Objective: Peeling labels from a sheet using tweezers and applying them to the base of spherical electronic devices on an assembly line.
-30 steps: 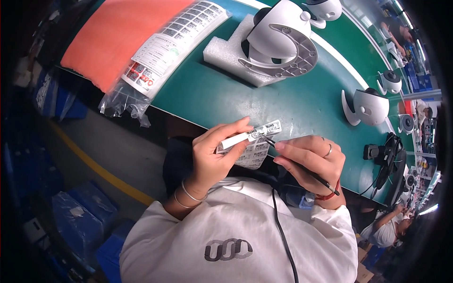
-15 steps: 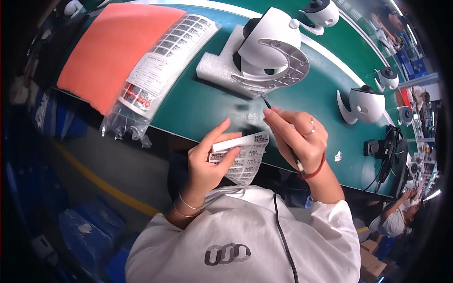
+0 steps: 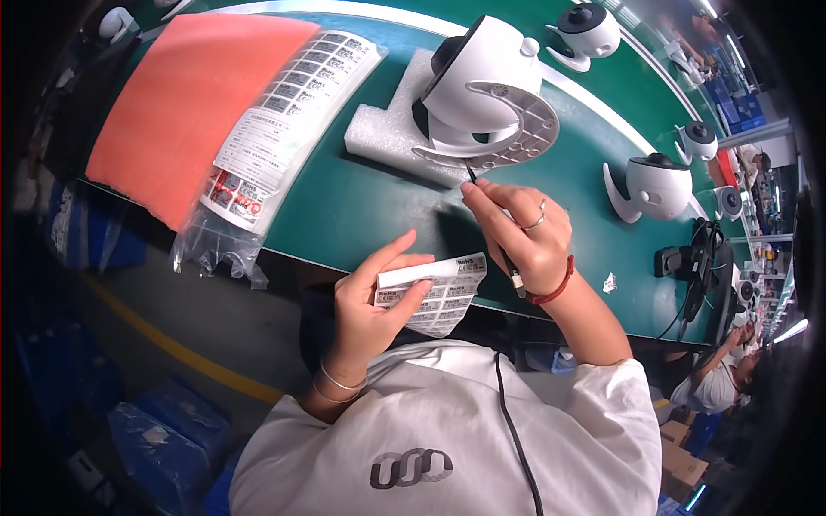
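My left hand (image 3: 361,305) grips a sheet of printed labels (image 3: 440,301), its upper edge curled over under my thumb. My right hand (image 3: 520,232) pinches a slim dark pointed tool (image 3: 514,273) like a pen. That tool's tip touches or nearly touches the lower edge of a white rounded device's curved base (image 3: 525,129); I cannot tell which. The device (image 3: 482,73) lies tilted in a white foam block (image 3: 387,138), with the ribbed underside of its base facing me. Whether a label sits at the tip is hidden.
An orange sheet (image 3: 189,103) and a clear bag of label sheets (image 3: 267,146) lie at the left. More white devices (image 3: 658,189) stand to the right and behind. A black cabled object (image 3: 688,258) sits near the right table edge, by a small label scrap (image 3: 610,283).
My right hand has moved slightly left and up, bringing the tool's tip against or close to the base's lower edge. A small label showed at the tip before. The view has shifted slightly.
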The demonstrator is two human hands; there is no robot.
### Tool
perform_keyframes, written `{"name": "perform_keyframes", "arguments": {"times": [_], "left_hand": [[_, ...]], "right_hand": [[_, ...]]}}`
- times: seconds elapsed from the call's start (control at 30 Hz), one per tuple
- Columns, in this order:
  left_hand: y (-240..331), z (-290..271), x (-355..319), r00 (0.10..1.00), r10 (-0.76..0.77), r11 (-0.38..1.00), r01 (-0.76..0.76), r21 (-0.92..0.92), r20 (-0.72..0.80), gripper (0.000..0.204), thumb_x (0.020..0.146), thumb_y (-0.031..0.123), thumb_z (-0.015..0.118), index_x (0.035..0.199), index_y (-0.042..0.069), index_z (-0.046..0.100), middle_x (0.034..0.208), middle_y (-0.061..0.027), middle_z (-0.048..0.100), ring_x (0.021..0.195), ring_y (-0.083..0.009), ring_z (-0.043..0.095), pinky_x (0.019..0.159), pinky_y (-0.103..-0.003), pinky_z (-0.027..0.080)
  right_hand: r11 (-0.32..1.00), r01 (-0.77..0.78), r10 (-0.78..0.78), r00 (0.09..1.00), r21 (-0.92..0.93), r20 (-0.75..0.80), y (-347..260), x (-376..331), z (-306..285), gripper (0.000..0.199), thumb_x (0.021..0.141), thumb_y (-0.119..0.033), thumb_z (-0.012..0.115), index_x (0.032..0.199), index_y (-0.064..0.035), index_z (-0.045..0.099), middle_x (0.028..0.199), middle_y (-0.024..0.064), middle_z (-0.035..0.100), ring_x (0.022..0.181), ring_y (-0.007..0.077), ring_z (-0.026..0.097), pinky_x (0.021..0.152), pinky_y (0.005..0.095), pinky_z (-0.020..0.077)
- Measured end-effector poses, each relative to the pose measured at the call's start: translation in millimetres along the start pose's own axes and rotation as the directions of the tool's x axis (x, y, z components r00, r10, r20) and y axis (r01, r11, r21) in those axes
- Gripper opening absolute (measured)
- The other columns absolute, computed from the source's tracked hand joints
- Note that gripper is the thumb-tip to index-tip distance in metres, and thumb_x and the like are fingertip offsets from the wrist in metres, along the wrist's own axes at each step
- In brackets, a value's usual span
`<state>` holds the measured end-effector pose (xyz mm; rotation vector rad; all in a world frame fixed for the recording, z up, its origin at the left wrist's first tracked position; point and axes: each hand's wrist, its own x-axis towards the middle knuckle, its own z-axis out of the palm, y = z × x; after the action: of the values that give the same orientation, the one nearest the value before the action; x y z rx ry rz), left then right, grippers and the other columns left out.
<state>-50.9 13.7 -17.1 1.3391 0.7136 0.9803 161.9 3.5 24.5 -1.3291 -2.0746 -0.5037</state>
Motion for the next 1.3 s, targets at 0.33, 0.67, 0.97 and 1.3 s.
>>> {"name": "perform_keyframes", "arguments": {"times": [0.33,0.67,0.97,1.3], "left_hand": [[0,1,1,1.0,0.005,1.0,-0.004,-0.02,0.012,0.051,0.079,-0.006,0.07,0.127,-0.001,0.055,0.1,-0.0149,0.071,0.088,-0.0127,0.067,0.078,-0.025,0.052],[-1,1,-1,1.0,0.016,1.0,-0.015,-0.017,0.024,0.049,0.078,-0.006,0.07,0.125,-0.001,0.057,0.101,-0.0149,0.071,0.09,-0.0135,0.066,0.08,-0.026,0.052],[-4,-3,-1,0.999,0.008,0.997,-0.004,-0.083,0.049,0.045,0.078,-0.007,0.07,0.122,0.0,0.059,0.1,-0.0145,0.071,0.092,-0.0135,0.066,0.082,-0.027,0.052],[-2,-4,2,0.999,0.008,1.0,-0.008,-0.005,0.035,0.043,0.078,-0.005,0.072,0.119,0.0,0.061,0.098,-0.0145,0.071,0.09,-0.014,0.067,0.08,-0.026,0.052]], "right_hand": [[0.871,-0.38,0.424,0.901,0.312,-0.086,-1,-4,-1,0.025,0.072,0.006,0.075,0.097,0.0008,0.07,0.087,0.0111,0.068,0.075,0.0212,0.066,0.066,0.0274,0.0513],[0.995,-0.08,0.085,0.992,0.055,-0.095,-3,1,11,0.029,0.066,0.004,0.078,0.093,-0.0052,0.071,0.084,0.0084,0.066,0.068,0.0195,0.066,0.059,0.0276,0.0522],[0.725,-0.524,0.571,0.82,0.448,0.036,-3,55,-73,0.019,0.086,-0.009,0.059,0.103,-0.0019,0.061,0.078,0.0133,0.063,0.063,0.0141,0.058,0.054,0.0292,0.0447],[0.968,-0.144,0.177,0.972,-0.204,0.152,84,94,-36,0.021,0.073,-0.018,0.073,0.086,-0.0113,0.059,0.07,0.0102,0.064,0.066,0.0317,0.064,0.055,0.039,0.0481]]}}
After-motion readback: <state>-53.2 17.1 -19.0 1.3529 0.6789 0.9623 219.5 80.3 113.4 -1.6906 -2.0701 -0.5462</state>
